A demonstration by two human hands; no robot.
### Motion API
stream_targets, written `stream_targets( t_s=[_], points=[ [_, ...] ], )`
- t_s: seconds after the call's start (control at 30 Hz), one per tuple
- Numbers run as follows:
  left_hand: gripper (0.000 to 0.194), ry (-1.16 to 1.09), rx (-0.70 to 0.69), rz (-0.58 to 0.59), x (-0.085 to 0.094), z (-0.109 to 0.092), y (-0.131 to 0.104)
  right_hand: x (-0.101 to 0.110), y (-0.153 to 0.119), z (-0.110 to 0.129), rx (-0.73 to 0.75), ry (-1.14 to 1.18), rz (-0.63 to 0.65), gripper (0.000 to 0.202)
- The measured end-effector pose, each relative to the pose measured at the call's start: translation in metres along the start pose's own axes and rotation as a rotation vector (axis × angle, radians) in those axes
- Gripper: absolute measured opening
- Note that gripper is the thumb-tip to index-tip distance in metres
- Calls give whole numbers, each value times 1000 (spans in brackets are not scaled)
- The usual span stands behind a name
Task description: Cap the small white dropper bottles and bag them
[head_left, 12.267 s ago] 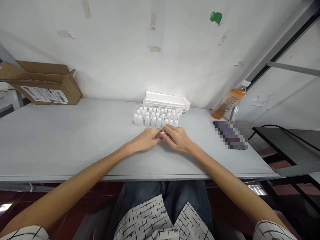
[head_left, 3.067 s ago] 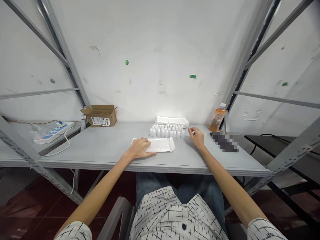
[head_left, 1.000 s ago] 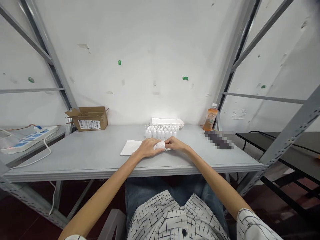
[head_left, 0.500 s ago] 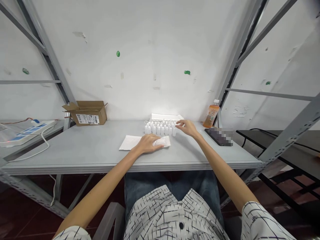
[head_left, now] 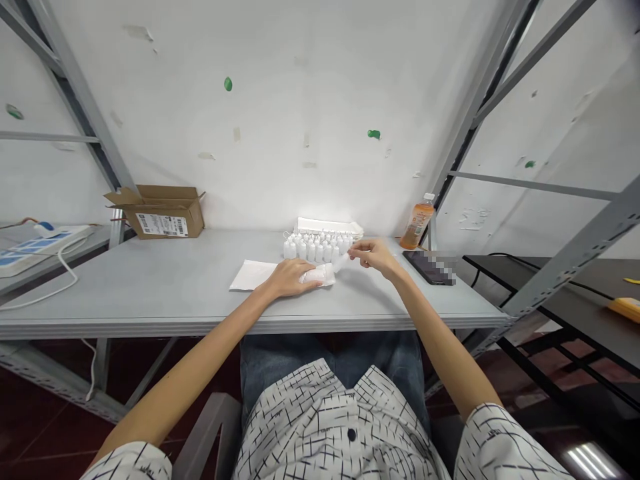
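Note:
My left hand [head_left: 289,277] is closed over a white padded pouch [head_left: 251,275] that lies on the table. The pouch's puffed right end shows past my fingers. Pinched by its end in my right hand [head_left: 374,256] is a small translucent white bottle [head_left: 341,263]. This bottle is tilted, its lower end at the right end of the pouch; whether it has entered cannot be made out. Just behind stand several small white bottles [head_left: 311,252] in rows, upright with narrow tips.
White packaging [head_left: 327,226] lies behind the bottles. An open cardboard box [head_left: 167,217] stands at the back left, with a power strip [head_left: 37,248] farther left. On the right are an orange drink bottle [head_left: 418,222] and a dark phone [head_left: 427,267].
My right hand has pulled one small bottle out of the group and brought it, tilted, to the pouch's right end. My left hand stays on the pouch. The view has shifted slightly.

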State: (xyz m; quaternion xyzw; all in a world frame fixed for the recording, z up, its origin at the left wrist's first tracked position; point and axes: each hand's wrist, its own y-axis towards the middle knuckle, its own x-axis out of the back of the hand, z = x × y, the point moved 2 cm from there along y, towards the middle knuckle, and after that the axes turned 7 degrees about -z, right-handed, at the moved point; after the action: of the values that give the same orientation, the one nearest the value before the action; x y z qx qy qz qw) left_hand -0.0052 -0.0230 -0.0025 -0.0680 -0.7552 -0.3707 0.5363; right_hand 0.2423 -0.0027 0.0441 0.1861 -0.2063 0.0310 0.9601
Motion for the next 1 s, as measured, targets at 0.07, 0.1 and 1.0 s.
stream_targets(
  t_s=[0.07,0.1,1.0],
  points=[
    [54,0,-5,-3,0,0,0,-13,-5,0,-9,2,80,23],
    [53,0,-8,-4,1,-1,0,-19,-6,-1,-10,0,119,22],
    [54,36,36,21,5,-3,-1,-10,31,-23,113,-194,-187,28]
  ],
)
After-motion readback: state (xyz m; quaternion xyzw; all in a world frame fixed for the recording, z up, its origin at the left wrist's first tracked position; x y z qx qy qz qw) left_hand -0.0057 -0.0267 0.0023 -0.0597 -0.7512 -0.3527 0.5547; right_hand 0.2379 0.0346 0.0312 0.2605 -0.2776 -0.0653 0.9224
